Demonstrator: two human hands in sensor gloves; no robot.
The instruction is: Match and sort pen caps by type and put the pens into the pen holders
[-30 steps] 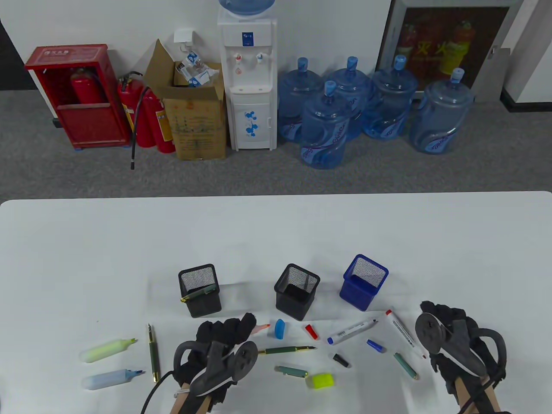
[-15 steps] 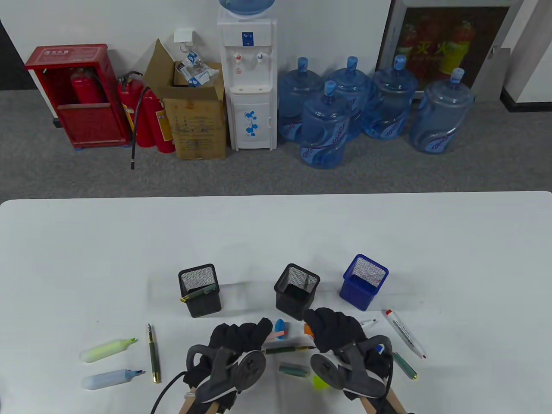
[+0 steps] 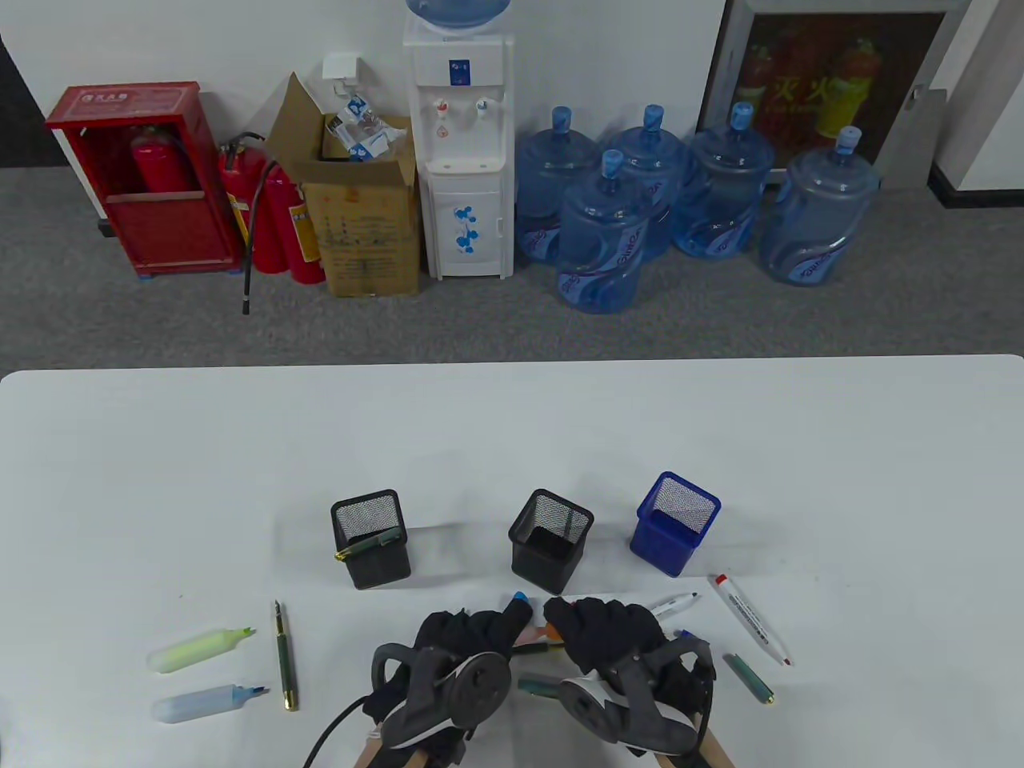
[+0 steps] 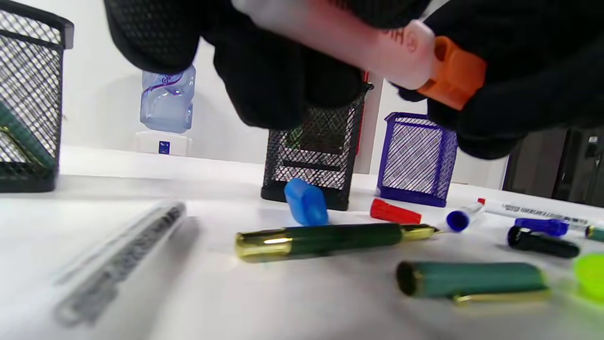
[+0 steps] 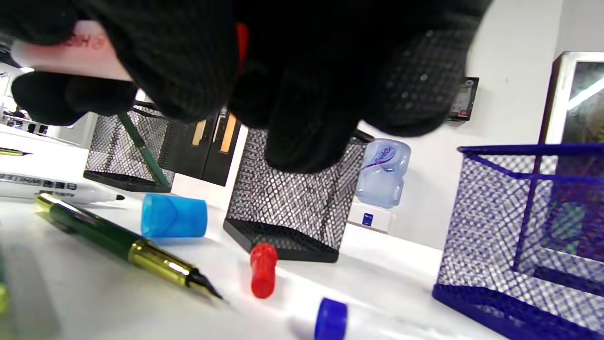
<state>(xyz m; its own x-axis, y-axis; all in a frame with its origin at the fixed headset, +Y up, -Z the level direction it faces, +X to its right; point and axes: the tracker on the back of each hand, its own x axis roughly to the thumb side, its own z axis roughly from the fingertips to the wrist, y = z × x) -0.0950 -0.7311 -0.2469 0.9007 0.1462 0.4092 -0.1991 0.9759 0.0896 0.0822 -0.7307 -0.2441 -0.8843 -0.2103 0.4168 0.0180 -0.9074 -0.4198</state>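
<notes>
A pink highlighter [image 4: 339, 42] hangs above the table, gripped by my left hand [image 3: 488, 624]. An orange cap [image 4: 453, 73] sits against its end, pinched by the fingers of my right hand [image 3: 576, 620]. In the table view only a pink and orange sliver [image 3: 538, 636] shows between the two gloves. Below them lie a blue cap [image 4: 306, 203], a red cap [image 4: 394, 212], a green fountain pen [image 4: 325, 240] and a green cap [image 4: 472, 279]. Behind stand three mesh holders: black left [image 3: 370, 538] with a green pen in it, black middle [image 3: 550, 540] and blue [image 3: 674, 522].
At the left lie a yellow-green highlighter [image 3: 200, 648], a blue highlighter [image 3: 208, 700] and a second fountain pen [image 3: 284, 656], all uncapped. To the right are two white markers [image 3: 752, 616] [image 3: 672, 606], a green cap [image 3: 748, 676], a black cap [image 4: 542, 244] and a lime cap [image 4: 590, 276].
My right hand swept in from the far right to the middle and now meets the left hand, with the orange cap at the highlighter's end. The left hand drifted a little right.
</notes>
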